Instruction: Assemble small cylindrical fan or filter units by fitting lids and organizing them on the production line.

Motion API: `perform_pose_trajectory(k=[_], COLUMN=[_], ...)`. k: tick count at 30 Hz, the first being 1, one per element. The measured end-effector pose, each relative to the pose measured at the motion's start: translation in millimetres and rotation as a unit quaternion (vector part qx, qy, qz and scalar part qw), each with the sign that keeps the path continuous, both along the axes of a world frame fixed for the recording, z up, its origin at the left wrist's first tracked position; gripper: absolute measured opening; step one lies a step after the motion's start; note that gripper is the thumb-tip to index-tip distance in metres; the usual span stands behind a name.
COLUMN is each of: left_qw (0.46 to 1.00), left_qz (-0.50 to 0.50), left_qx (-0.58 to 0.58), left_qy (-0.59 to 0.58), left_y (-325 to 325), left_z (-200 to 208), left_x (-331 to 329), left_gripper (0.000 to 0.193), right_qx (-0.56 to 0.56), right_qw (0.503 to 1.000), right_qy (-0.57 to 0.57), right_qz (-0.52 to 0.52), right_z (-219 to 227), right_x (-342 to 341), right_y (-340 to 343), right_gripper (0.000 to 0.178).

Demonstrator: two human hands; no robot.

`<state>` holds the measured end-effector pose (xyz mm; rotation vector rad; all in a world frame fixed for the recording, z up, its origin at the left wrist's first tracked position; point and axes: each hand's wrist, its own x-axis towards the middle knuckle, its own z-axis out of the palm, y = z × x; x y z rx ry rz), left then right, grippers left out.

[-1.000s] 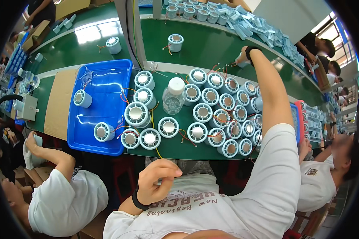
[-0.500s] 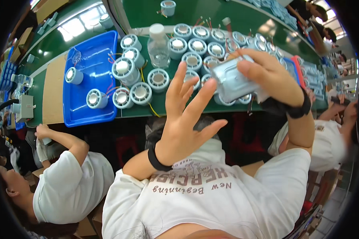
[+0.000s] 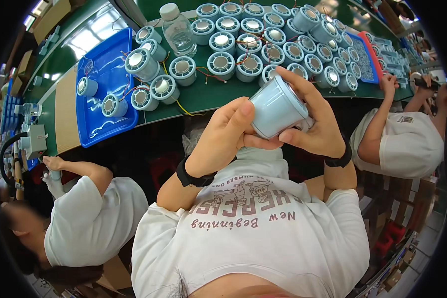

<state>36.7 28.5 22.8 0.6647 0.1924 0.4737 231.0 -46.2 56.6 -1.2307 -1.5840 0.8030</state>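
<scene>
In front of my chest, both hands hold a glossy light-blue cylindrical housing (image 3: 277,110), tilted on its side. My left hand (image 3: 227,128) grips its left side, with the thumb on the wall and fingers underneath. My right hand (image 3: 319,124) wraps its right end, one finger over the far rim and the thumb at the lower edge. Just beyond stand several similar light-blue housings (image 3: 221,63) with slotted ring tops, silver discs and thin red and yellow wires, crowded on the green table (image 3: 203,97). The held housing's far end is partly hidden by my fingers.
A blue tray (image 3: 92,126) with several housings in or against it lies at the left. Beside the housings stands a clear bottle (image 3: 179,35) with a white cap. A red-edged blue bin (image 3: 362,62) is at the right. Co-workers (image 3: 92,218) sit on both sides.
My left hand, open before, has closed on the housing. My right hand has brought it down and nearer my chest, turning it. The view has shifted, showing more of the table's right side.
</scene>
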Motion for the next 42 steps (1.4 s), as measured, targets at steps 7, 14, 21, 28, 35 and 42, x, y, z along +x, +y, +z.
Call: perform_pose_trajectory(k=[7, 14, 21, 28, 35, 42], left_qw=[0.988, 0.965, 0.968, 0.967, 0.967, 0.911], left_qz=[0.03, 0.102, 0.064, 0.051, -0.006, -0.274], left_qx=[0.084, 0.174, 0.163, 0.171, 0.176, 0.21], left_qy=[0.13, 0.167, 0.182, 0.18, 0.185, 0.226], left_y=[-0.2, -0.5, 7.4, 6.6, 4.8, 4.6], left_z=[-13.1, -16.2, -16.9, -19.3, -19.1, -43.9], left_x=[3.8, 1.6, 6.1, 9.0, 17.5, 46.6], left_gripper=[0.057, 0.048, 0.046, 0.045, 0.034, 0.025], right_qx=[0.005, 0.065, 0.009, 0.028, 0.102, 0.02], right_qw=[0.971, 0.857, 0.865, 0.863, 0.865, 0.901], right_qy=[-0.092, -0.29, -0.325, -0.331, -0.278, -0.191], right_qz=[-0.22, -0.42, -0.381, -0.382, -0.405, -0.389], right_z=[-26.9, -57.5, -61.7, -70.7, -36.5, -56.1], right_x=[25.0, 87.0, 102.0, 101.7, 57.1, -19.9], right_y=[30.9, 90.7, 96.7, 90.8, 18.9, -55.0], right_gripper=[0.073, 0.069, 0.076, 0.073, 0.032, 0.026])
